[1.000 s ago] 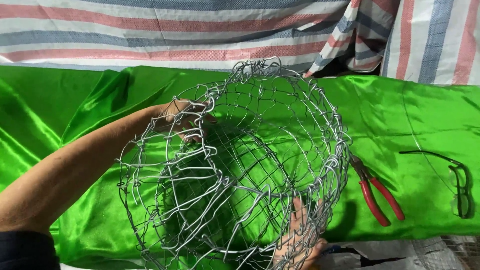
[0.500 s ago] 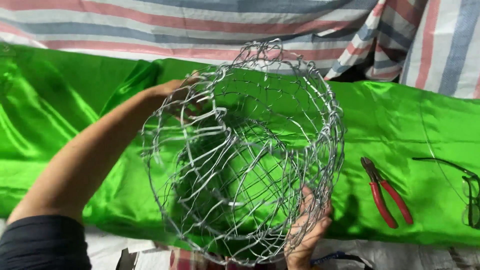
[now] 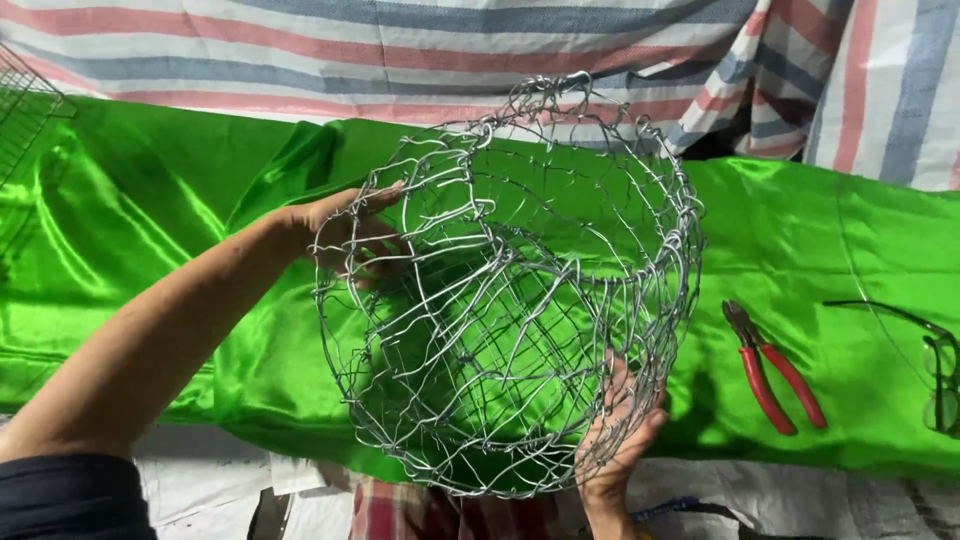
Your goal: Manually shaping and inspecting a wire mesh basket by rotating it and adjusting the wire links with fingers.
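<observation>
A round basket of woven silver wire mesh point(image 3: 510, 290) is held up above a shiny green cloth point(image 3: 150, 230), its open mouth tilted toward me. My left hand point(image 3: 340, 235) grips the mesh at the basket's upper left rim, fingers hooked through the wire. My right hand point(image 3: 620, 430) holds the basket's lower right side from beneath, seen partly through the mesh.
Red-handled pliers point(image 3: 770, 365) lie on the green cloth to the right of the basket. Dark-framed glasses point(image 3: 935, 360) rest further right at the frame edge. A striped tarp point(image 3: 400, 45) hangs behind. A piece of wire grid point(image 3: 25, 110) shows at the upper left.
The basket has shifted a little to the right and turned slightly in my hands. Both hands keep their grip, the left arm reaching further in.
</observation>
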